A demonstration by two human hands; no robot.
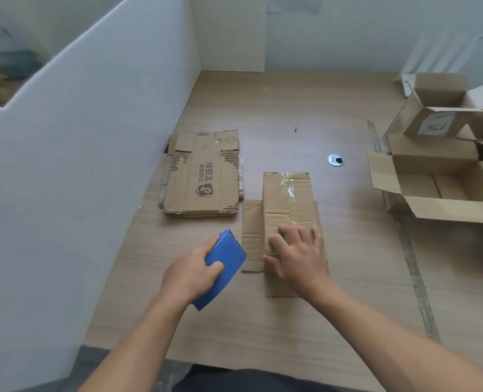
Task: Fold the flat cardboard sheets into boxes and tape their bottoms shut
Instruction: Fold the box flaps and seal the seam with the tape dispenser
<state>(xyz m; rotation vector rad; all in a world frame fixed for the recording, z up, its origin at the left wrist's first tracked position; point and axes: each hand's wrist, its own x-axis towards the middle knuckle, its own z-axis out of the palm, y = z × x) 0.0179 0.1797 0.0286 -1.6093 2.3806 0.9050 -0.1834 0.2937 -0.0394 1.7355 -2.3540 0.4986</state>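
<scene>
A folded cardboard box (287, 202) stands bottom-up in the middle of the table, with clear tape along its closed flaps and side flaps spread flat on the tabletop. My right hand (298, 254) presses flat on the near end of the box. My left hand (195, 271) grips a blue tape dispenser (226, 263) just left of the box. A stack of flat cardboard sheets (202, 176) with a printed logo lies further back on the left.
Several open folded boxes (443, 176) are piled at the right edge of the wooden table (347, 278). A white partition wall (79, 165) runs along the left. A round metal cable hole (336, 160) sits behind the box. Tape strips mark the table at the right.
</scene>
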